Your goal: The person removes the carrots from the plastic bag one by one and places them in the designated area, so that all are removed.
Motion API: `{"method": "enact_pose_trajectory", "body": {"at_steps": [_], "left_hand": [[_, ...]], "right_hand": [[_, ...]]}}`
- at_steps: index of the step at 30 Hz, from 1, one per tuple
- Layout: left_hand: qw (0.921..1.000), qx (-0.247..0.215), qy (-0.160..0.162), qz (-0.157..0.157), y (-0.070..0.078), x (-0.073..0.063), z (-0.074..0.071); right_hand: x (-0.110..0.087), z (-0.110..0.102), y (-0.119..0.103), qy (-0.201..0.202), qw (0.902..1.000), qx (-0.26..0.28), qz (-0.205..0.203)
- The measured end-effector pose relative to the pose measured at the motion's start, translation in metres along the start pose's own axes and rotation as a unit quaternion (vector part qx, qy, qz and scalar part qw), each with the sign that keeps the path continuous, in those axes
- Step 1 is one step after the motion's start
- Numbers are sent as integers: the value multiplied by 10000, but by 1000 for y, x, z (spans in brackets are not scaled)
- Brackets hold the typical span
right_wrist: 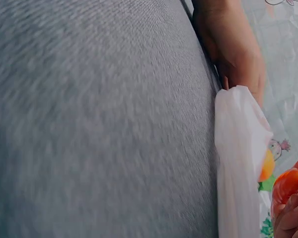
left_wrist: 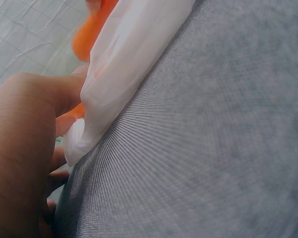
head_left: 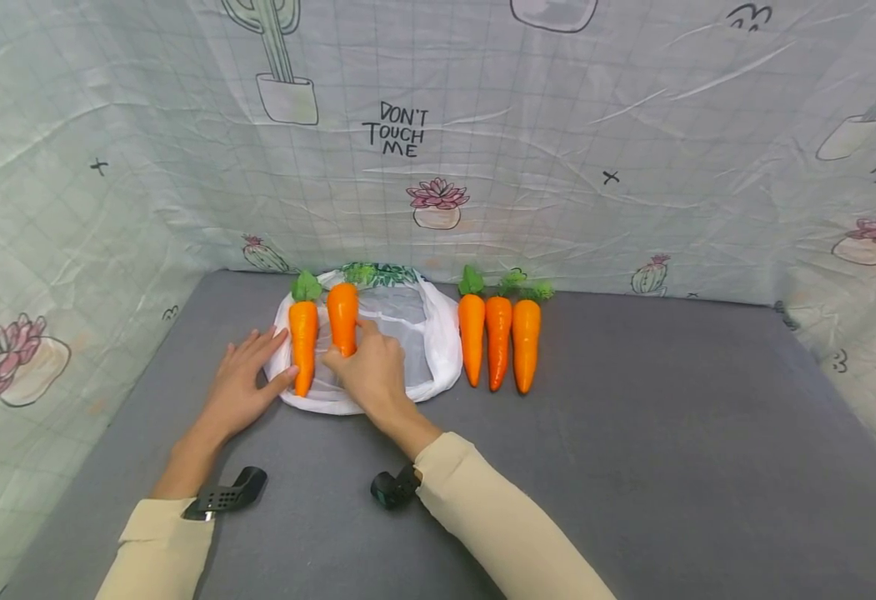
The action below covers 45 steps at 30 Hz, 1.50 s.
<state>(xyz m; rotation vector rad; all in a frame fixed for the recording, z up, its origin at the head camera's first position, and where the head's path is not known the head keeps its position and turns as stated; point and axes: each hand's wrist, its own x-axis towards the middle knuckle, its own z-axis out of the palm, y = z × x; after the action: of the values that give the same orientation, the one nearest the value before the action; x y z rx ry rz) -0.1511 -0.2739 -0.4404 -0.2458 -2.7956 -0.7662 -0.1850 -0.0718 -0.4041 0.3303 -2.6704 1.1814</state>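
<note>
A white bag (head_left: 445, 337) with a thin, see-through middle lies spread on the grey table, its rim bunched up. Inside its left side lies an orange carrot (head_left: 303, 333) with a green top. My left hand (head_left: 246, 385) rests on the bag's left rim, fingers spread, the thumb at this carrot's lower end. Over the bag, my right hand (head_left: 373, 367) grips a second carrot (head_left: 343, 310) near its lower end, between thumb and fingers. In the right wrist view this held carrot (right_wrist: 288, 183) shows at the right edge, beyond the bag's raised rim (right_wrist: 238, 153).
Just right of the bag, three more carrots (head_left: 498, 337) with green tops lie side by side on the grey table (head_left: 655, 433). A printed cloth (head_left: 543, 150) hangs behind and at both sides, meeting the table's back edge.
</note>
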Motion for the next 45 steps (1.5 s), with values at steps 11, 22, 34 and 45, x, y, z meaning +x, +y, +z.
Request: {"method": "enact_pose_trajectory", "body": {"at_steps": [11,22,34,45], "left_hand": [[9997,98,-181,-117,0,0,0],[9998,44,-193,-59,-2,-1,-1],[9997,106,-195,-37,1,0,-1],[9999,73,-109,-8,-2,-1,2]], "right_hand": [[2,-21,7,134,9998,68,-123],[-1,-42,16,328,9991,102,-258],[-3,-66,32,607,9976,260,-219],[-7,-84,45,795,9964,211,-194]]}}
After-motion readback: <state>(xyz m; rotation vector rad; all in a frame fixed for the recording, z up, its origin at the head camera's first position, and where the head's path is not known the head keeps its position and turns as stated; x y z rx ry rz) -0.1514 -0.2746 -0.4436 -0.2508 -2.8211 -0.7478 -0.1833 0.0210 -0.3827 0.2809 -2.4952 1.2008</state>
